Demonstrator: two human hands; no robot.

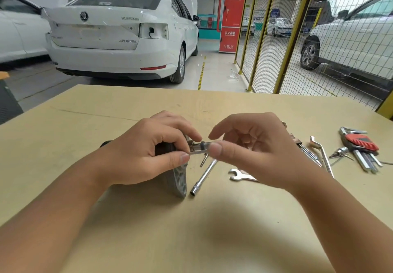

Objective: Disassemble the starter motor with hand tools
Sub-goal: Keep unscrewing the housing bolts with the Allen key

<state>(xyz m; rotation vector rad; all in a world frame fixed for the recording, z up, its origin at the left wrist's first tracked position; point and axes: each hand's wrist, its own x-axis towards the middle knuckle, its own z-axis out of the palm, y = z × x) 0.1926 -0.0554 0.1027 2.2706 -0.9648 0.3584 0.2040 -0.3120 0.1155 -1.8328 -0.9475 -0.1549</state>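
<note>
On the bench (pixel 127 230), mid-table, the starter (pixel 177 179) stands on its flange under the left hand (pixel 146 153), whose fingers curl round its body. The right hand (pixel 253 151) pinches a short steel stud (pixel 200 147) jutting from the starter between thumb and forefinger. The step looks like freeing that stud by hand. Next it likely needs a tool: the socket wrench (pixel 204 177) and spanner (pixel 240 175) lie just beside.

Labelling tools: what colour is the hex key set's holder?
Red, with dark ribbing; the hex key set's holder shows best in the head view, at right on the table.
</note>
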